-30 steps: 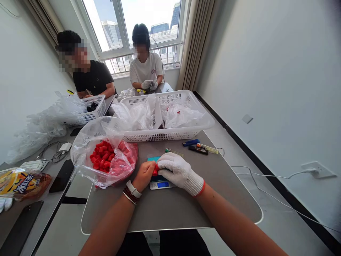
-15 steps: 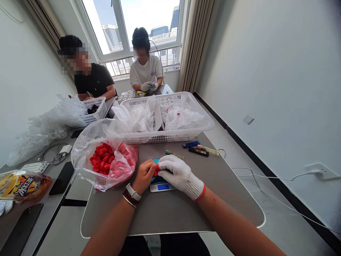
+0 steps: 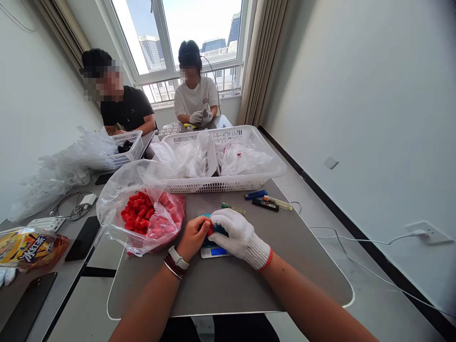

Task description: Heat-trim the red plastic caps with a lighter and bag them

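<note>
My bare left hand (image 3: 194, 236) and my right hand (image 3: 238, 237), in a white knitted glove, meet over a small digital scale (image 3: 206, 253) with a blue-lit display. Between them is a small red plastic cap (image 3: 210, 228), pinched by the fingers of both hands and partly covered by them. Left of my hands stands an open clear plastic bag (image 3: 113, 209) holding many similar red caps (image 3: 137, 213). My gloved fingers hide most of the scale's top.
A large white basket (image 3: 228, 184) with plastic bags stands behind. Lighters (image 3: 265, 204) lie at the right; another lighter (image 3: 233, 207) is close behind my glove. Phones (image 3: 82, 238) and a drink bottle (image 3: 33, 249) are on the left table. Two people sit by the window.
My right glove's fingers have shifted and curled around the red cap, and my left thumb is lifted against it. The cap stays above the scale.
</note>
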Motion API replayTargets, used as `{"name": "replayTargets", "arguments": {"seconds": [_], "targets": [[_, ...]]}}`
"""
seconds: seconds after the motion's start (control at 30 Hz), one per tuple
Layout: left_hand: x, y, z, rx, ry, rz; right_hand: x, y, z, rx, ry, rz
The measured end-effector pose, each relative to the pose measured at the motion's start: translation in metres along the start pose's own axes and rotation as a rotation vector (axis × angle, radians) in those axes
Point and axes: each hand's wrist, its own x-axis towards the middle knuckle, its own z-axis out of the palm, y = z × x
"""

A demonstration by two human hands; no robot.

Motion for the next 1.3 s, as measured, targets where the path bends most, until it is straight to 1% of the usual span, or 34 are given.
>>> {"name": "replayTargets", "arguments": {"seconds": [0.13, 0.2, 0.3, 0.37, 0.47, 0.6, 0.8, 0.9, 1.0, 1.1, 1.17, 1.3], "targets": [[0.0, 0.0, 0.001, 0.043, -0.018, 0.024, 0.001, 0.0, -0.004, -0.048, 0.002, 0.008], [0.001, 0.0, 0.002, 0.073, -0.014, 0.041, 0.0, -0.001, -0.004, -0.089, 0.026, 0.057], [0.0, 0.0, 0.002, 0.094, -0.035, 0.034, -0.002, -0.005, -0.003, -0.134, 0.043, 0.153], [0.0, 0.001, 0.002, 0.101, -0.07, 0.033, -0.005, -0.007, -0.003, -0.139, 0.019, 0.214], [-0.001, 0.0, 0.003, 0.137, -0.098, 0.069, -0.006, -0.007, -0.004, -0.112, -0.032, 0.277], [-0.001, 0.0, 0.004, 0.192, -0.077, 0.091, -0.006, -0.004, -0.004, -0.052, -0.045, 0.27], [-0.002, 0.001, 0.002, 0.229, 0.011, 0.08, -0.007, 0.0, 0.005, -0.018, 0.033, 0.13], [-0.002, 0.002, 0.0, 0.226, 0.021, 0.096, -0.006, -0.004, 0.007, -0.022, 0.02, 0.174], [-0.002, 0.003, -0.001, 0.202, 0.0, 0.122, -0.004, -0.006, 0.005, 0.025, -0.018, 0.205], [-0.003, 0.003, 0.0, 0.19, -0.011, 0.181, -0.004, -0.005, 0.004, 0.067, 0.015, 0.177], [-0.003, 0.003, 0.001, 0.192, -0.009, 0.226, -0.004, -0.002, 0.003, 0.063, 0.051, 0.187], [-0.003, 0.002, 0.002, 0.217, 0.035, 0.297, -0.005, 0.0, 0.003, 0.094, 0.036, 0.287]]}}
